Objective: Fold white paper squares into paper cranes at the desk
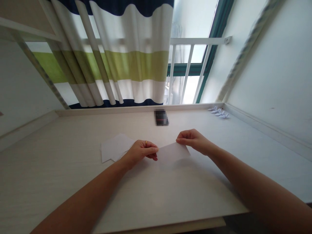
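Observation:
A white sheet of paper [172,152] is held just above the pale wooden desk [73,182], between both hands. My left hand [141,151], a gold ring on one finger, pinches the sheet's left edge. My right hand [193,140] pinches its upper right corner. The sheet tilts, its right side higher than its left. A small stack of white paper sheets [115,148] lies flat on the desk just left of my left hand.
A small dark blurred object [161,117] stands at the desk's back edge. Several folded white paper figures [219,112] sit in the far right corner. A striped curtain [117,65], a window with white bars [187,71] and white walls surround the desk.

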`<action>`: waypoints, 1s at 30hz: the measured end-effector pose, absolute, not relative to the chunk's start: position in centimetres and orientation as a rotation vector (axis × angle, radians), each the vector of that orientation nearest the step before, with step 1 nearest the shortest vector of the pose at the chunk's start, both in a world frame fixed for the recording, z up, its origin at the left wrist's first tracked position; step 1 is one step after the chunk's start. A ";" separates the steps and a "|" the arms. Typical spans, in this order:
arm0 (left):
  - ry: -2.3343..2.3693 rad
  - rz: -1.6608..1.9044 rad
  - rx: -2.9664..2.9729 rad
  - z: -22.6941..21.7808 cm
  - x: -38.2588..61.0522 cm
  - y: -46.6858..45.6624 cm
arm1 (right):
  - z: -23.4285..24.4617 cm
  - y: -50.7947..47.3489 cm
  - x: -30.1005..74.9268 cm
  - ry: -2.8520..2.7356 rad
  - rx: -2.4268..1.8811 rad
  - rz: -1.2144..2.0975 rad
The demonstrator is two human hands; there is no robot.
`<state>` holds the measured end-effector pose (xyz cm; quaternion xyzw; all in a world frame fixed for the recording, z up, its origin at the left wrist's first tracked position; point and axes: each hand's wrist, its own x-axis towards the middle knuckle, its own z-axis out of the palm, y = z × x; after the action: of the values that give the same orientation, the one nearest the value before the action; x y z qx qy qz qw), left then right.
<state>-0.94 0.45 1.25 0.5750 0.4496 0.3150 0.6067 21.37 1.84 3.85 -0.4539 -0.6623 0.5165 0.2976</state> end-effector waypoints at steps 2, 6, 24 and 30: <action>1.055 0.741 1.322 1.1 -1.3 0.7 | 3.9 2.0 21.6 -1.719 -1.204 1.377; 1.142 0.815 1.286 0.8 -1.8 1.3 | 4.0 2.0 21.7 -1.653 -1.172 1.387; 1.068 0.701 1.366 0.1 0.4 -0.8 | 2.6 -0.5 18.4 -2.192 -1.180 1.090; 1.078 0.733 1.235 0.6 0.4 -0.7 | 3.0 -0.2 18.9 -2.144 -1.214 1.142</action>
<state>0.45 -0.70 0.61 0.5378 0.4693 0.3193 0.6234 18.87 -0.24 2.98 -0.4370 -0.7716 0.4111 0.2115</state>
